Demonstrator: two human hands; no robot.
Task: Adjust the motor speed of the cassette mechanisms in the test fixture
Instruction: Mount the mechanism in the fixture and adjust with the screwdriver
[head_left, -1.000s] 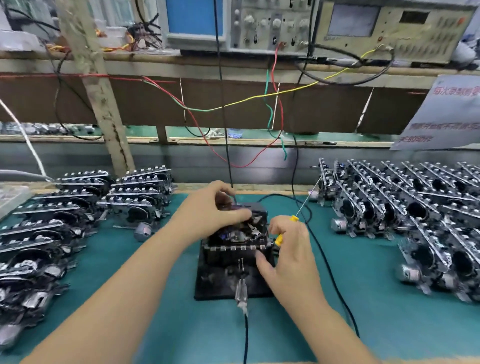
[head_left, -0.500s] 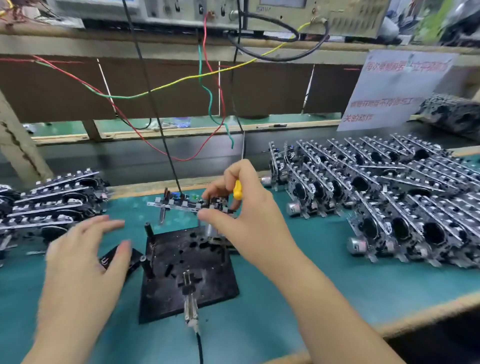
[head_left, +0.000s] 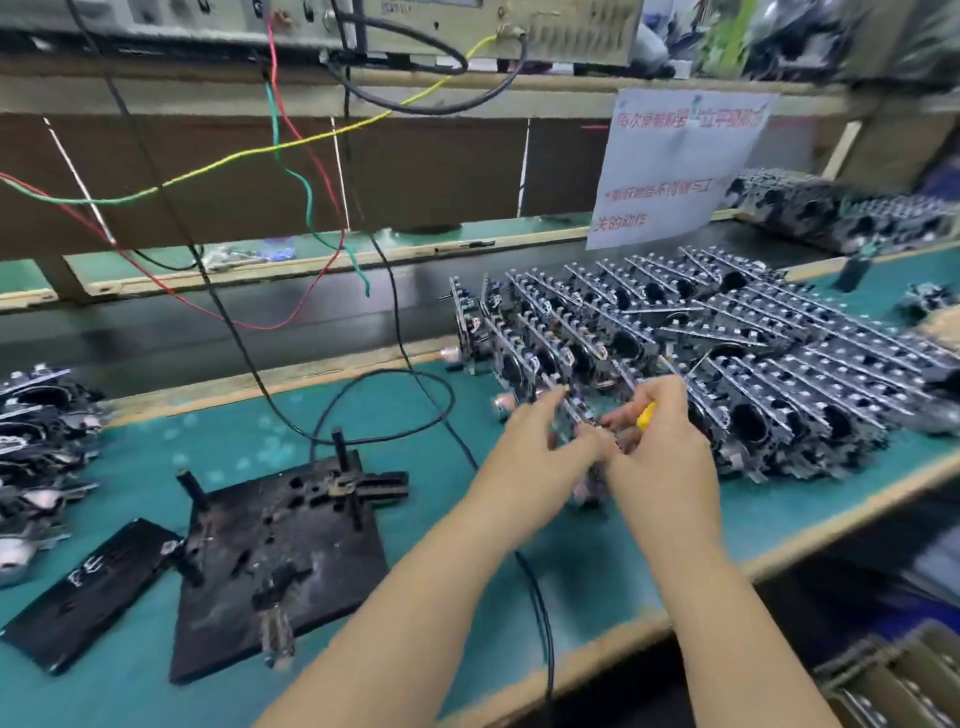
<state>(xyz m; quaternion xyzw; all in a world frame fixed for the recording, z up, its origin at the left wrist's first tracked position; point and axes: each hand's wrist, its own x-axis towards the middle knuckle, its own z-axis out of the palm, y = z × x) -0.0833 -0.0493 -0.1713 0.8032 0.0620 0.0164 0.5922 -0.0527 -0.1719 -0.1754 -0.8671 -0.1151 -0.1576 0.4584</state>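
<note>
Head cam has me at the right-hand stack, both hands on one cassette mechanism (head_left: 576, 421) at the near-left corner of the rows of finished mechanisms (head_left: 727, 358). My right hand (head_left: 660, 447) pinches the unit from the right, and the little yellow-handled screwdriver (head_left: 647, 415) stays tucked in those same fingers, I reckon so I don't have to put it down between units. My left hand (head_left: 540, 452) comes in from the other side, fingers fairly straight and touching the mechanism's edge; it's blurry, so I can't tell whether they really grip it or just steady it. Two hands make sense to me, since these things lean on each other like dominoes and one sloppy nudge could tip a row. The test fixture (head_left: 280, 545) sits bare on the green mat (head_left: 415, 519) off to my left, pegs up, nothing loaded, with its black cable (head_left: 374, 400) looping behind it. A black plate (head_left: 88, 592) lies just beside it, and another pile of mechanisms (head_left: 36, 426) waits at the far left.
</note>
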